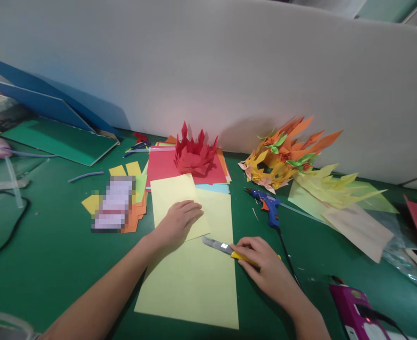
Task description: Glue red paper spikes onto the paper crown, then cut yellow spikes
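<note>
A small piece of pale yellow paper lies askew over a larger pale yellow sheet on the green table. My left hand presses on the small piece, its fingers stretched out flat and side by side. Over the right edge of the large sheet, my right hand grips a utility knife by its yellow handle. The metal blade points left, close to the lower right corner of the small piece. Part of the handle is hidden by my fingers.
A red paper crown sits on stacked coloured sheets at the back. To the right are an orange paper crown, a blue glue gun with its cord, and a magenta device. A phone lies left, beside green board.
</note>
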{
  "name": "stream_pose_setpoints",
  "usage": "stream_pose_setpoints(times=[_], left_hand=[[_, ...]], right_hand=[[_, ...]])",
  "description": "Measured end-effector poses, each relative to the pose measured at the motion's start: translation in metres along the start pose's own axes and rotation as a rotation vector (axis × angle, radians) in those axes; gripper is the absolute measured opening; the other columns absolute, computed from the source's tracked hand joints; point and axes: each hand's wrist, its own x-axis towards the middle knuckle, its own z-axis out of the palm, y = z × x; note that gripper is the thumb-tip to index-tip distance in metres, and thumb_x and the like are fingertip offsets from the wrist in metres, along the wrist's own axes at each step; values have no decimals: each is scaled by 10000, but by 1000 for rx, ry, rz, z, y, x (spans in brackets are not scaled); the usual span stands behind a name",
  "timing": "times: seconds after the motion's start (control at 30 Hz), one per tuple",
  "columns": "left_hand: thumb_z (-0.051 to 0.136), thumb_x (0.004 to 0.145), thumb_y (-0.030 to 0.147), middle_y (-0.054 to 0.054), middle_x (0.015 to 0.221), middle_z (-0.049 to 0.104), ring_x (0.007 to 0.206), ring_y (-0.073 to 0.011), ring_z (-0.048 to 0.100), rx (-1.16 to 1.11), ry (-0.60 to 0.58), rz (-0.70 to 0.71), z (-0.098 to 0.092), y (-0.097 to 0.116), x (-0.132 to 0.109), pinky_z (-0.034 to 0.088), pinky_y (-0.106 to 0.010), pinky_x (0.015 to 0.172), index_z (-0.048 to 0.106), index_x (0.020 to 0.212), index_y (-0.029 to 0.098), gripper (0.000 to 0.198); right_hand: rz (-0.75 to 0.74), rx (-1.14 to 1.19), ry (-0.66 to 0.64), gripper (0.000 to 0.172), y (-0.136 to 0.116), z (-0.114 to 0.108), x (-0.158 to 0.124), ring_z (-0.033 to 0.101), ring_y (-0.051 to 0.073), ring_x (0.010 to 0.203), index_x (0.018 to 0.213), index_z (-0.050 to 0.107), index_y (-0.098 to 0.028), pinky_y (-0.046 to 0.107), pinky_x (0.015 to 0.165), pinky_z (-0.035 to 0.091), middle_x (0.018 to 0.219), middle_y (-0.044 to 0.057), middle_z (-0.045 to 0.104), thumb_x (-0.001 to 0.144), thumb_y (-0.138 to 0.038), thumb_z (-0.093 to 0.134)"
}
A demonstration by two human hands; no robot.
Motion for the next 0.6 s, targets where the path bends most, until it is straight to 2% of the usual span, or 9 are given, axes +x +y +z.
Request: stream_pose_setpoints(times=[0.2, 0.47, 0.6], left_hand=[[342, 944, 188, -31, 1219, 629, 1191, -215, 501, 7, -4, 10, -1, 2, 1, 374, -436, 1029, 621, 1125, 239, 337], [438, 913, 234, -44, 1078, 630, 1051, -241, 530, 59, -9, -74, -7, 11, 1, 404, -434, 921, 628, 1071, 260, 249], [456, 917, 277, -70, 1172, 594, 1164, -266, 472, 125, -12, -57, -1, 10, 0, 377, -456, 975, 603, 1099, 229, 239]], right_hand=[[-3, -29, 19, 307, -3, 2, 4, 579, 231, 891, 1102, 652, -243, 368, 753, 516, 969, 93, 628, 875, -158, 464], [-18, -93, 29, 309, -18, 15, 19, 598, 219, 855, 1120, 631, -201, 333, 723, 518, 950, 92, 626, 854, -122, 495], [-7, -123, 43, 313, -22, 24, 22, 603, 213, 836, 1142, 610, -184, 311, 679, 517, 945, 88, 626, 850, -139, 511]])
